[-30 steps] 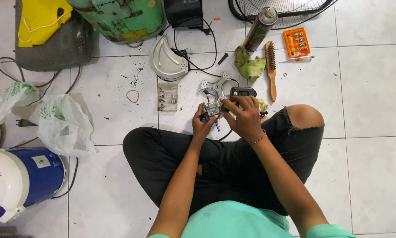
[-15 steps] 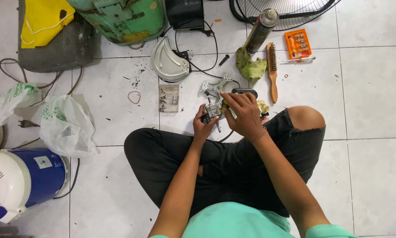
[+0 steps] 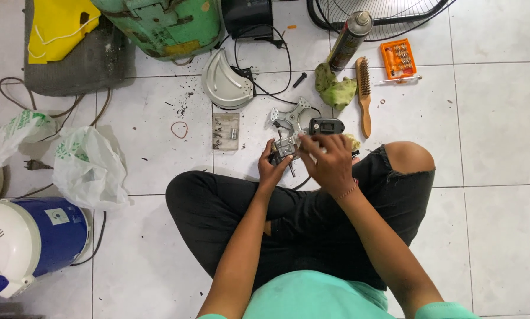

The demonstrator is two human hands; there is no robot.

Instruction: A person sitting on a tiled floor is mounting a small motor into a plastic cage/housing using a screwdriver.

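- The person sat cross-legged on the white tiled floor (image 3: 501, 118), and both hands met just above the knees, at about twelve o'clock from the body.
- The left hand (image 3: 272, 168) was closed around a small metal motor assembly (image 3: 285, 146), gripping it from below and the side, with a thin shaft sticking down out of it.
- The right hand (image 3: 327, 159) lay over the top of the same assembly, fingers curled; whether they pinched a tool or a small part could not be told.
- Judged from the layout, the dismantling looked well along: a metal bracket (image 3: 288, 117) lay loose at twelve o'clock of the hands, a grey curved cover (image 3: 223, 82) lay at eleven o'clock, and a clear bag of screws (image 3: 225, 131) sat at ten o'clock.
- A wire brush (image 3: 364, 94), a spray can (image 3: 349, 40) and an orange bit set (image 3: 398, 58) waited at one o'clock.
- Reassembly appeared undone, since these parts lay apart.
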